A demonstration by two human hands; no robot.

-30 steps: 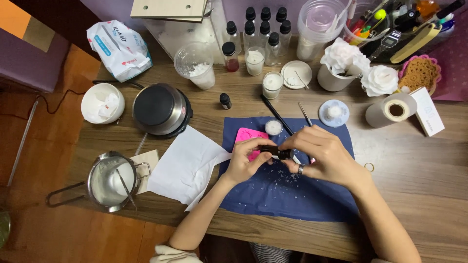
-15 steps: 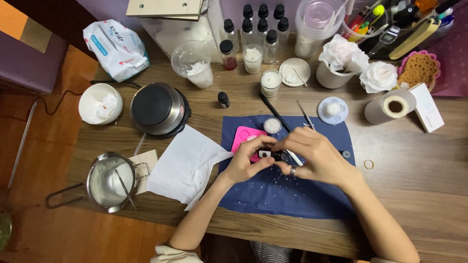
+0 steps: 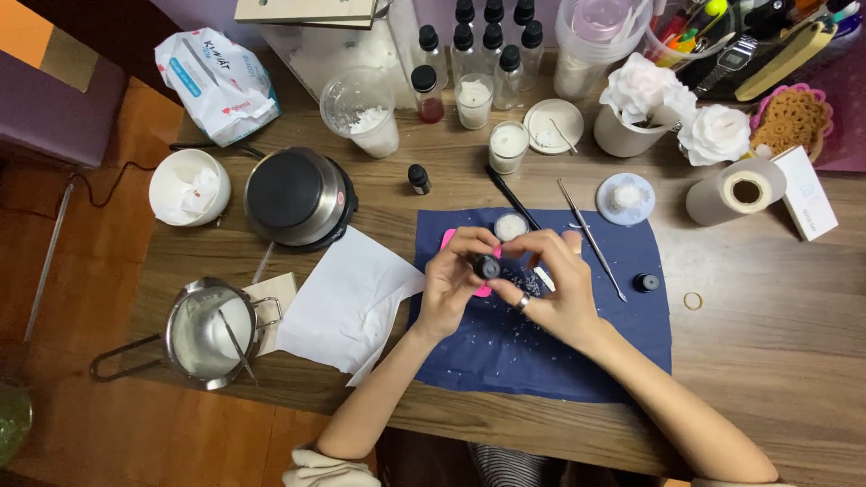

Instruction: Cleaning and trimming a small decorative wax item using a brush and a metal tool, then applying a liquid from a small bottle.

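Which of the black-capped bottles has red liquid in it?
The red bottle at the left end of the back cluster, beside the plastic cup. The other capped bottles behind it look clear or whitish.

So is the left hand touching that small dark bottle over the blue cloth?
Touching. The head view shows the left hand with its fingertips wrapped around the small dark bottle, no gap between them, above the blue cloth.

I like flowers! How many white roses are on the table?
2. One white fabric rose sits in the white cup at the back right; the other white rose lies just right of it, beside the paper roll. More could be hidden.
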